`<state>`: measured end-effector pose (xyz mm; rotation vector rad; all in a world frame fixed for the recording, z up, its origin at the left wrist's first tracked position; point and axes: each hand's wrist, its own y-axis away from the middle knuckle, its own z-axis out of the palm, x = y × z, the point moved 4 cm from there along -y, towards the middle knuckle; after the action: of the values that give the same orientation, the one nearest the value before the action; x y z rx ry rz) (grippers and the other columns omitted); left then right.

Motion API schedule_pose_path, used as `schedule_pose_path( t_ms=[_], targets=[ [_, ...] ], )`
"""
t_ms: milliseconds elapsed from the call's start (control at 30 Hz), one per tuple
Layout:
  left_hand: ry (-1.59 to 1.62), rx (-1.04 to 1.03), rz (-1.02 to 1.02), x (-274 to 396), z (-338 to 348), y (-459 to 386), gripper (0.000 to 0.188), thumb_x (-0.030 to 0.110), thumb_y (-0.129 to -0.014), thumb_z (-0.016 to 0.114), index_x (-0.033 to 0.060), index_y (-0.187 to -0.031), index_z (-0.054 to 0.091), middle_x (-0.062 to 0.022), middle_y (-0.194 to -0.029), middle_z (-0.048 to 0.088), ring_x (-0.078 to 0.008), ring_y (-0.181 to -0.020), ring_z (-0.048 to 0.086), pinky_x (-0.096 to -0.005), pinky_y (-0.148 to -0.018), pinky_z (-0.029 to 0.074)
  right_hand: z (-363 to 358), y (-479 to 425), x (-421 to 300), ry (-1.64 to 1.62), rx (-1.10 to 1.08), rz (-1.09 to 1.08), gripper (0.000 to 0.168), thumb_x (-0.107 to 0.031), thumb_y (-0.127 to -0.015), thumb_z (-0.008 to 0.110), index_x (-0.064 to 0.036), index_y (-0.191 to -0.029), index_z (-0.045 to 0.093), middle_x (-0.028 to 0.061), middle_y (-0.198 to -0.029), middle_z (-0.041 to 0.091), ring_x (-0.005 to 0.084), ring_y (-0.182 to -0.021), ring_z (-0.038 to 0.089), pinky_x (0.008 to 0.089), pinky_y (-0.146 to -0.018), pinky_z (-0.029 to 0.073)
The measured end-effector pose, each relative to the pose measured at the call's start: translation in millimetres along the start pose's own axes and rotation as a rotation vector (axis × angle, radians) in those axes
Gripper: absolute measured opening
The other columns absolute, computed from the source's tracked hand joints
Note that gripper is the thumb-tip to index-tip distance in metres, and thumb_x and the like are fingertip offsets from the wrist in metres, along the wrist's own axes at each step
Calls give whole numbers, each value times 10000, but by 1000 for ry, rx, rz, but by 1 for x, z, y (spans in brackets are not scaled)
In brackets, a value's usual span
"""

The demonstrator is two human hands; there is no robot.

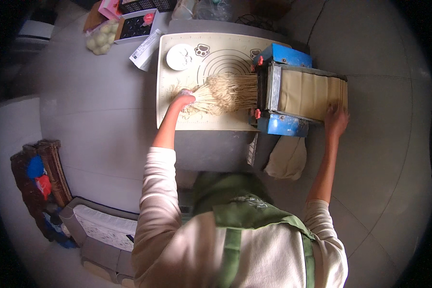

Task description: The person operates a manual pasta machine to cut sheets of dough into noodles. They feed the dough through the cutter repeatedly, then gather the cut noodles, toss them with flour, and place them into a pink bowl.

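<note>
A blue noodle machine stands at the right end of a cream pastry mat. Cut noodles stretch from its left side in a thick bundle across the mat. My left hand is closed around the bundle's left end, and loose strands spread out past the fingers. On the machine's sloping tray lies a sheet of dough in folds. My right hand rests at the tray's lower right end, touching the dough's edge; its fingertips are partly hidden, so its grip is unclear.
A white bowl sits on the mat's far left. Beyond are a white box, an open carton and a bag of round pale produce. A pale cloth bag hangs below the machine. A sofa is at lower left.
</note>
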<state>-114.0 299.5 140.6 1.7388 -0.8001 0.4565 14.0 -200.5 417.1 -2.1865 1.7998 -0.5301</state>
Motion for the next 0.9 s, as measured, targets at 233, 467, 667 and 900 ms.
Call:
schedule_pose_path(
  t_ms=[233, 467, 667, 900],
  targets=[
    [-421, 260, 239, -17, 10, 29, 563, 284, -712, 650, 0, -1183, 533, -248, -1162, 541, -343, -1147, 474, -403, -994, 356, 8, -6, 0, -14, 26, 136, 413, -155, -721, 672, -86, -1113, 560, 171, -1042, 570, 364, -954, 529, 449, -803, 438],
    [-297, 457, 435, -29, 61, 116, 256, 141, -753, 609, 7, -971, 628, -208, -901, 629, -364, -860, 601, -406, -796, 472, 4, 2, 23, 13, 25, 231, 362, -124, -700, 669, -77, -1049, 586, 150, -1051, 556, 349, -993, 507, 448, -801, 436],
    [-91, 294, 102, -54, 82, 192, 250, 141, -794, 615, -6, -995, 639, -167, -958, 653, -251, -898, 629, -335, -810, 481, -3, 7, 21, -137, 47, 198, 295, -116, -687, 674, -39, -963, 602, 148, -1007, 556, 348, -962, 512, 453, -786, 432],
    [198, 255, -88, -116, 87, 221, 272, 123, -828, 590, -28, -1053, 611, -127, -1001, 641, -192, -905, 601, -297, -822, 464, 7, 7, 30, -119, 115, 205, 217, -97, -680, 658, -29, -873, 588, 176, -977, 552, 357, -917, 525, 456, -762, 431]
  ],
)
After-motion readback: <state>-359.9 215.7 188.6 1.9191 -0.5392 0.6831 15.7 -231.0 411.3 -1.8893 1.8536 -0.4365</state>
